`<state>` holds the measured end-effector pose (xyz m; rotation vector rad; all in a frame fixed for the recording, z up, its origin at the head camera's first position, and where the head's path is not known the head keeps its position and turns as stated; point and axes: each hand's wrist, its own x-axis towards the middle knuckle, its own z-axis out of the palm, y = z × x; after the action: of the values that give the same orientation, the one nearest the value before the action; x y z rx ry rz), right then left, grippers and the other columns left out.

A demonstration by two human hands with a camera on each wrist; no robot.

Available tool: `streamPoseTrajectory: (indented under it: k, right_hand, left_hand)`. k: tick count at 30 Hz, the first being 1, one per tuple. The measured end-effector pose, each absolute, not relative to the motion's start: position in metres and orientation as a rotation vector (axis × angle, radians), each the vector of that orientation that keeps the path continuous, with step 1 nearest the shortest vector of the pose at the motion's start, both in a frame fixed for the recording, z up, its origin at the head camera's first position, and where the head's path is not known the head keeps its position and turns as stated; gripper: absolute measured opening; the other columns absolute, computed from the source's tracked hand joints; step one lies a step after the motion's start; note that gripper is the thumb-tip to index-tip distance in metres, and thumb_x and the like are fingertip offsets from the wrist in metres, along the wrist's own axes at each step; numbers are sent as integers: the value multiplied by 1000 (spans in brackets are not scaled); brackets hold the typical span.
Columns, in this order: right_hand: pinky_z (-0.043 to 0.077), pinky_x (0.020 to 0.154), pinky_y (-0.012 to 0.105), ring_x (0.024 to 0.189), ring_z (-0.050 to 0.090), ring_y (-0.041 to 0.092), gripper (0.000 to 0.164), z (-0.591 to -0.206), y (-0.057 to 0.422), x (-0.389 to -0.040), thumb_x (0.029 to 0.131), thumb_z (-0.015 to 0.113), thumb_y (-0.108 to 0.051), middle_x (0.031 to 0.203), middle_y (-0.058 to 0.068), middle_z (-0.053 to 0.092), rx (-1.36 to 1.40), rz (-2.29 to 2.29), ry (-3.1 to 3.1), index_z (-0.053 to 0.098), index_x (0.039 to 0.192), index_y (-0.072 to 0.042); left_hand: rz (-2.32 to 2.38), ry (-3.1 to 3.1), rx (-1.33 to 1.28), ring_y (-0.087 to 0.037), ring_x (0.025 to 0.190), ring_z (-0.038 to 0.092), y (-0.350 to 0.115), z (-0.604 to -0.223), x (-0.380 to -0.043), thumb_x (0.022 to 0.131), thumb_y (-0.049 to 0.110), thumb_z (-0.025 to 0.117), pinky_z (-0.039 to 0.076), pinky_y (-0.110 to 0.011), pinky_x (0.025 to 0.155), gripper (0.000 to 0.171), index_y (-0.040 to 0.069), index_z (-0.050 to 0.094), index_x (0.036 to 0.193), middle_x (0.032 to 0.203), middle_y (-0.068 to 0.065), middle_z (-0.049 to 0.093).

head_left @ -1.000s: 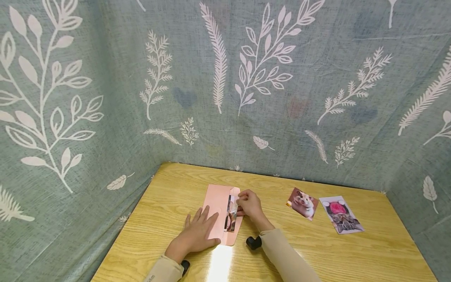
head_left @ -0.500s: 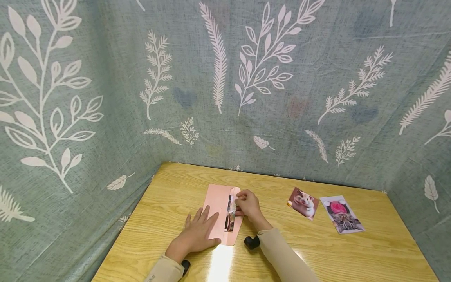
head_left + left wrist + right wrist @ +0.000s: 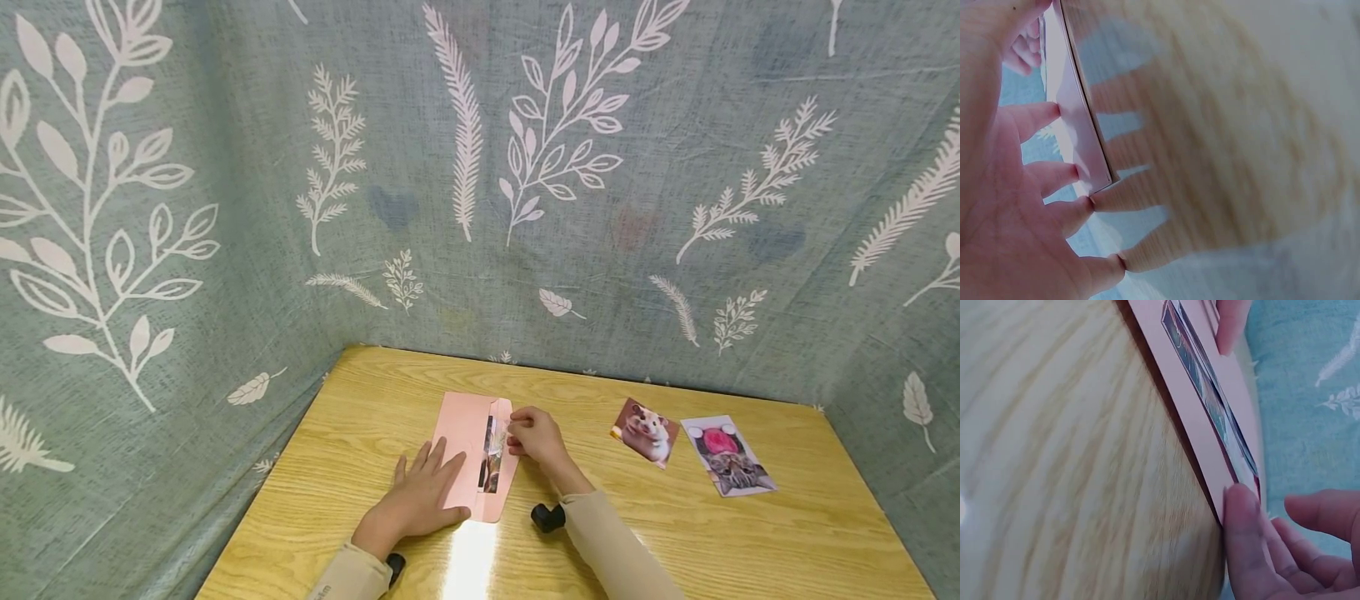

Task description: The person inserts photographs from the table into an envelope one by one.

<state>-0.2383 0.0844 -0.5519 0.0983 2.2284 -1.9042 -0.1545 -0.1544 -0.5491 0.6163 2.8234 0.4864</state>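
A pink envelope [image 3: 459,412] lies on the table with its flap spread out to the right. Photos [image 3: 491,467] show in its opening, mostly tucked in; in the right wrist view their edges [image 3: 1200,381] stick out of the slot. My left hand [image 3: 427,492] rests on the envelope's left part, fingers spread and straight. In the left wrist view, the left fingertips [image 3: 1069,170] touch down along the envelope's edge. My right hand [image 3: 538,437] is at the flap's right edge, fingers loosely bent. In the right wrist view, one fingertip [image 3: 1242,500] touches the flap; another digit stands apart.
To the right on the wooden table [image 3: 810,533] lie a hamster photo [image 3: 647,433] and a cat photo [image 3: 727,457]. A patterned green curtain [image 3: 480,167] surrounds the table's back and sides. Each wrist wears a small black camera [image 3: 547,517].
My right hand has drawn slightly right, away from the photos' edge, after its fingers were on them. The left hand and the envelope have stayed in place.
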Motion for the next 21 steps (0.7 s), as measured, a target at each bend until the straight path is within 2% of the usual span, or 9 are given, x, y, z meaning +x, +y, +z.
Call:
streamPoseTrajectory:
  k: [11,21]
  right_hand:
    - [59,76,44,90,69,37,34,-545,98,-218,101,57,-5,107,27,62,-17,-1934,1986,52,129,13]
    - [58,81,47,93,69,38,35,-546,100,-209,103,53,-3,116,32,61,-74,-1993,1842,47,132,16]
  left_hand:
    - [476,2829,619,-46,148,12,-153,-547,-154,89,64,61,11,-74,109,87,18,33,158,164,-21,15]
    - [486,2824,621,-46,148,13,-154,-547,-154,90,64,62,11,-75,108,87,18,34,158,163,-22,16]
